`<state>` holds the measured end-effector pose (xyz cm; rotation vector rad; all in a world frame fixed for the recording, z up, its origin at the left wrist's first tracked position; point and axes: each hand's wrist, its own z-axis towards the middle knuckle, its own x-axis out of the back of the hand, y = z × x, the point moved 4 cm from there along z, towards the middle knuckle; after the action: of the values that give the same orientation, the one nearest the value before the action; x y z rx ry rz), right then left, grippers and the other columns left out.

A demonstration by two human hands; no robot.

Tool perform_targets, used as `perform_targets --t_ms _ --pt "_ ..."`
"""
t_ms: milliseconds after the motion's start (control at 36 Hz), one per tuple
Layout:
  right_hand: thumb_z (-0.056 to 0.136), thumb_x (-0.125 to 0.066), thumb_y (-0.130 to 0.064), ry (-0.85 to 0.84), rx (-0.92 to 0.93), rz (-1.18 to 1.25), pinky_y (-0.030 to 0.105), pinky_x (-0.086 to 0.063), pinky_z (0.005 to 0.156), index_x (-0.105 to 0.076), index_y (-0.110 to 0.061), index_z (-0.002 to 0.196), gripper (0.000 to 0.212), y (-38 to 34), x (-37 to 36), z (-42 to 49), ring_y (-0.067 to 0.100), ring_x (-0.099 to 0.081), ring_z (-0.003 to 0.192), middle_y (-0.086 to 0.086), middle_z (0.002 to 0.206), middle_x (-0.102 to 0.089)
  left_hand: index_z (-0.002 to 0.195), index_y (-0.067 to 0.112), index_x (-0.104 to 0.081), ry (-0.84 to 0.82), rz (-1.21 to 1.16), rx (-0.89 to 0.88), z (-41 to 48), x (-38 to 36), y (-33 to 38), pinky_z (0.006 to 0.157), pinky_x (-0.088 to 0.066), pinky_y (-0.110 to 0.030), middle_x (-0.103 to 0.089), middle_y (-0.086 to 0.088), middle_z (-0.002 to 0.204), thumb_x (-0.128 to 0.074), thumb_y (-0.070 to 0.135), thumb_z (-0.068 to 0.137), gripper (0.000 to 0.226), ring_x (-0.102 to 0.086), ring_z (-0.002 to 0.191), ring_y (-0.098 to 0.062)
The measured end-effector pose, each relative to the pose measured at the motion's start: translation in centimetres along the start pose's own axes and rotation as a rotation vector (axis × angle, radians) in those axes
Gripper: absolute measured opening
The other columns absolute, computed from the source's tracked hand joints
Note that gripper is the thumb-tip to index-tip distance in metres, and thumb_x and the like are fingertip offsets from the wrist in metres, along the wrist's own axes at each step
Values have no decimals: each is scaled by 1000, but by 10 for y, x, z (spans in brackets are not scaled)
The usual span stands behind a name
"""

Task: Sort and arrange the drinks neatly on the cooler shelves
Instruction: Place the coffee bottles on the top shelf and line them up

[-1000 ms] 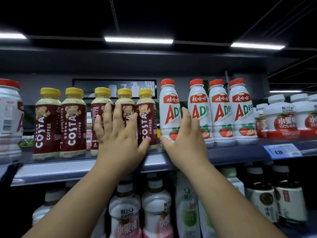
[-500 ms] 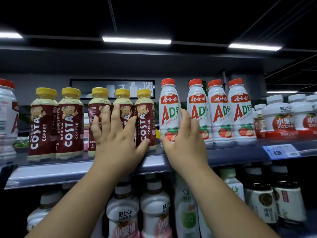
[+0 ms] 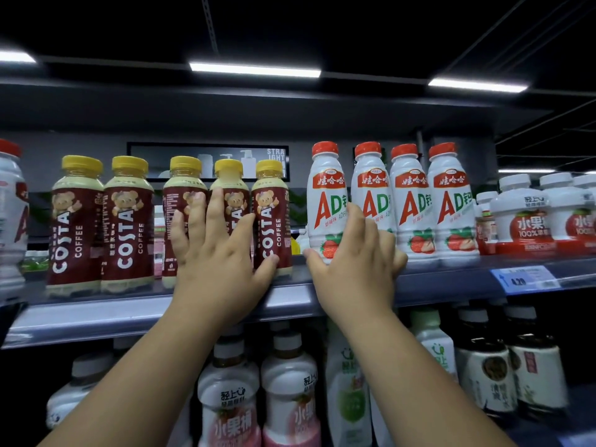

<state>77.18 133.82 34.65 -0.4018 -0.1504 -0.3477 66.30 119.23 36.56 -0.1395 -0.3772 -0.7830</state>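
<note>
Up close, the fingers (image 3: pixel 216 214) of the left hand (image 3: pixel 222 272) were straight and spread. They pressed flat on the fronts of the third and fourth of five yellow-capped Costa coffee bottles (image 3: pixel 127 227), and the thumb touched the low part of the fifth, at centre frame. That hand was pressing, not gripping.

Just to its right, the right hand (image 3: pixel 354 275) lay over the bases of the first two of four red-capped AD milk bottles (image 3: pixel 451 204). Its thumb rested by the lower left side of the first bottle, one finger reached up between the first and second, and the others were bent across the second. Whether that hand truly gripped a bottle could not be told.

Both rows stood upright along the front of the grey shelf (image 3: pixel 96 314), Costa left of centre and AD right of centre, with a small gap between the groups.

Further right on the same shelf stood squat white fruit drinks (image 3: pixel 529 221) with red labels, and a price tag (image 3: pixel 524 279) sat on the shelf edge below them. In the lower frame, pink-labelled bottles (image 3: pixel 290 408), a green-labelled bottle (image 3: pixel 350 401) and dark bottles (image 3: pixel 483 375) stood on the level beneath.
</note>
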Motion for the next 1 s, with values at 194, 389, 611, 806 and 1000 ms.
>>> perform_targets --t_ms 194,389,611,806,1000 --pt "93 -55 -51 -38 0 -10 43 -19 98 -13 -22 153 78 -2 -3 3 26 -32 126 3 145 -42 148 33 -35 1 0 -3 0 1 0 118 13 -50 9 -9 166 -35 71 81 76 15 151 -28" --pt "88 -66 -46 -9 -43 15 46 -21 104 -26 -22 143 72 -2 -2 3 31 -34 128 10 143 -41 146 36 -32 -6 -22 -2 -2 5 1 120 9 -53 7 -9 166 -43 65 86 68 12 152 -30" --pt "75 -79 -37 165 162 169 47 -31 96 -39 -18 129 69 -22 5 -20 32 -40 116 16 130 -48 151 36 -18 -32 -89 3 -23 19 -24 120 14 -48 12 -4 165 -48 60 88 74 19 151 -24" --pt "83 -69 -32 -3 284 309 47 -40 106 -36 -18 140 68 -76 1 -32 32 -46 124 11 138 -46 147 29 -32 51 -50 -23 -39 40 -76 121 2 -48 -11 -13 163 -47 59 80 75 -3 152 -30" --pt "94 -57 -43 -330 23 230 48 -44 106 -1 -27 158 86 -91 -18 -14 35 -43 136 10 162 -23 146 32 -30 93 -58 43 -35 58 -135 120 -6 -55 -11 -10 162 -51 55 80 72 -2 150 -29"
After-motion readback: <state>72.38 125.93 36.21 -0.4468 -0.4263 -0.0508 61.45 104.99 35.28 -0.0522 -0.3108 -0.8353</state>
